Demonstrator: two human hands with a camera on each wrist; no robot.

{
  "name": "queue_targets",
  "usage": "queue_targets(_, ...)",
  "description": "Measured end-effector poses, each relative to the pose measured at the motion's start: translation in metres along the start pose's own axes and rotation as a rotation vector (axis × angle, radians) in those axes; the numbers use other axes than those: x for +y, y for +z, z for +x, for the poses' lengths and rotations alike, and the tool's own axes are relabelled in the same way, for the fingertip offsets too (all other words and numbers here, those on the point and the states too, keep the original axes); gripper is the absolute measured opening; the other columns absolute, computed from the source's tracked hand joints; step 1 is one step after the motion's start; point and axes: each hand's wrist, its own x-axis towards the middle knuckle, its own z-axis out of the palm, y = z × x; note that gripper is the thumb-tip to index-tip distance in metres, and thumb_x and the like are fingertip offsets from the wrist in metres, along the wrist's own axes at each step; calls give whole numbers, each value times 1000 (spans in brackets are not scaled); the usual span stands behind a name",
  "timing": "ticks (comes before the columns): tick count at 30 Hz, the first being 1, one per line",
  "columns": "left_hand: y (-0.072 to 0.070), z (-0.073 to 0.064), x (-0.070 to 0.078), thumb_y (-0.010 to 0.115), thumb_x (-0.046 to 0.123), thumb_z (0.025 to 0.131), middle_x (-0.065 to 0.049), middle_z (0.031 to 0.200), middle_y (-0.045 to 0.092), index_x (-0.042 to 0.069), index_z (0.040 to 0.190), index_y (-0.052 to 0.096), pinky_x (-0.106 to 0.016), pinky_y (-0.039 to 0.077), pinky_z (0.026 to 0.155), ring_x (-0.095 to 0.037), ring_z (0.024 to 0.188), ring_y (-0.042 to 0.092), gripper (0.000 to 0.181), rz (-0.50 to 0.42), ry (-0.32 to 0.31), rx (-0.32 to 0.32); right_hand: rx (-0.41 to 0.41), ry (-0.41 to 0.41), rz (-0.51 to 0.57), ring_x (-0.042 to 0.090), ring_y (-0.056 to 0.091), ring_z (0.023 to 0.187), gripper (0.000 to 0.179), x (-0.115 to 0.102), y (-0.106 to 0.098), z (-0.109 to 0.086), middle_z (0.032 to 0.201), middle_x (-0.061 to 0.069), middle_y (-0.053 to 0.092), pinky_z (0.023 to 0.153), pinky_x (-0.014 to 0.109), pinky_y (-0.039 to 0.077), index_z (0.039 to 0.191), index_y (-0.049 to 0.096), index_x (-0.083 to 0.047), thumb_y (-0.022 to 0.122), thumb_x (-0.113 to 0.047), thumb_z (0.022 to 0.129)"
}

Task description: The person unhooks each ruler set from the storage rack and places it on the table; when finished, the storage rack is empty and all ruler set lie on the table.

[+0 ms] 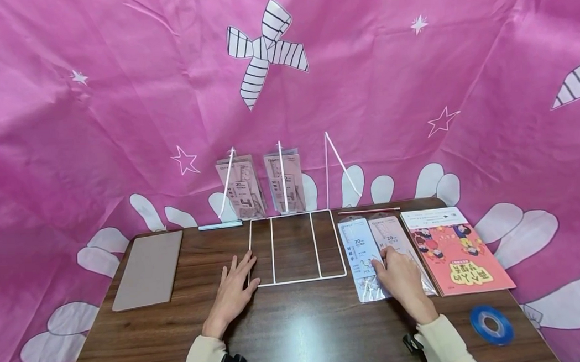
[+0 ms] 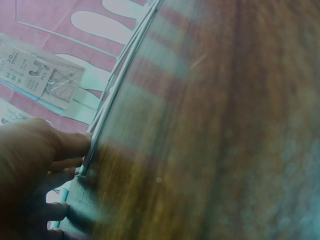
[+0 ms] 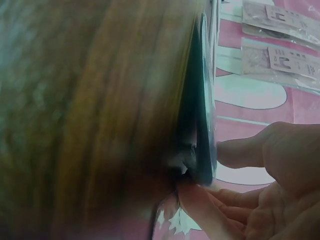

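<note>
A white wire rack (image 1: pixel 301 281) stands on the table, with pink-carded plastic packets hanging from its left prong (image 1: pixel 243 192) and middle prong (image 1: pixel 294 187). Its right prong is bare. My left hand (image 1: pixel 234 289) rests with spread fingers at the rack's front left corner, thumb and fingertips touching the wire frame (image 2: pixel 104 114). Right of the rack lies a blue-carded plastic packet (image 1: pixel 356 243), beside a pink-carded packet (image 1: pixel 385 228). My right hand (image 1: pixel 401 276) pinches the blue-carded packet's right edge. Seen from the right wrist, that packet (image 3: pixel 206 110) is tilted up off the table.
At the far right are a red book (image 1: pixel 461 253) and a roll of blue tape (image 1: pixel 491 325). A beige notebook (image 1: pixel 148 272) lies at the left. A light blue pen (image 1: pixel 220 225) and a dark red pencil (image 1: pixel 369 211) lie along the back edge, before the pink cloth.
</note>
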Motion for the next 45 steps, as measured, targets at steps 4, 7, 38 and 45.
queue_targets(4, -1, 0, 0, 65, 23, 103, -14, 167, 37, 2, 154, 51, -74, 11, 120, -50, 155, 22, 56, -3, -5, -3, 6, -14, -18, 38, 65, 67, 31, -2, 0, 1, 86, 26, 72, 64, 56, 51, 101, 67, 7, 78, -20, 91)
queue_targets(7, -2, 0, 0, 65, 22, 103, -14, 166, 38, 2, 153, 51, -74, 12, 120, -50, 155, 22, 55, -2, -3, 1, 16, -20, -26, 40, 67, 69, 31, -3, 1, 1, 88, 27, 72, 64, 57, 52, 101, 67, 7, 78, -20, 91)
queue_targets(38, 1, 0, -2, 65, 22, 103, -13, 167, 38, 3, 153, 51, -72, 12, 122, -48, 155, 22, 56, 0, -2, 8, 2, -343, 715, 34, 71, 89, 31, -94, 23, 123, 104, 23, 73, 77, 27, 61, 122, 65, 8, 75, -1, 94)
queue_targets(45, -1, 1, -1, 65, 22, 103, -12, 167, 38, 3, 153, 52, -71, 12, 122, -47, 155, 23, 55, -3, -13, 3, -4, -363, 849, 40, 70, 98, 34, -121, 36, 148, 109, 28, 71, 85, 37, 61, 124, 64, 9, 76, -1, 93)
